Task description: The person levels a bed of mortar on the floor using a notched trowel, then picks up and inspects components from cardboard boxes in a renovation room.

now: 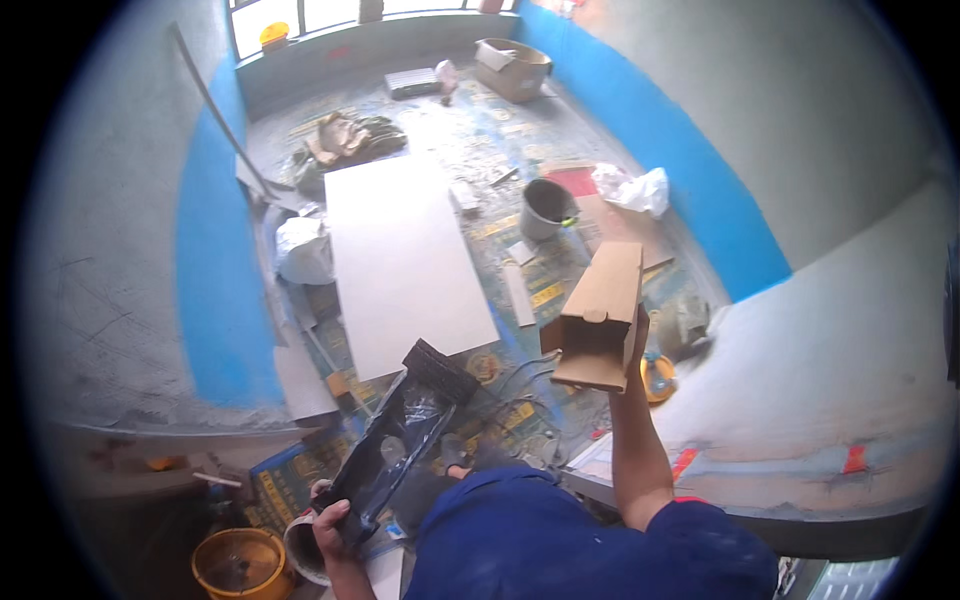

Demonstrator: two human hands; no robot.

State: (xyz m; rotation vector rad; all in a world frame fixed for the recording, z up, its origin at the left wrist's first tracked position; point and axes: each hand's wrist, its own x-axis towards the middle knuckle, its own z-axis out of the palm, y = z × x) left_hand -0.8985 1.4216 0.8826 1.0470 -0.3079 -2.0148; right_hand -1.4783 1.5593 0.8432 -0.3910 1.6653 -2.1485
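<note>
My left hand (332,522), at the lower left, is closed around the near end of a long black object (385,445). Shiny clear plastic covers part of it, and a rough black block, like foam, caps its far end; its exact kind does not show. On the right, an open brown cardboard box (612,275) is held up by my right hand (641,335), which is mostly hidden behind the box's side. The box's open end and loose flaps face me, and its inside looks dark. The two things are apart.
A large pale tile (405,255) lies on the littered floor ahead. Around it are a grey bucket (547,210), white bags (303,250) and a large carton (513,70). Yellow buckets (240,563) stand near my left. Cables (520,400) lie near my feet; walls rise on both sides.
</note>
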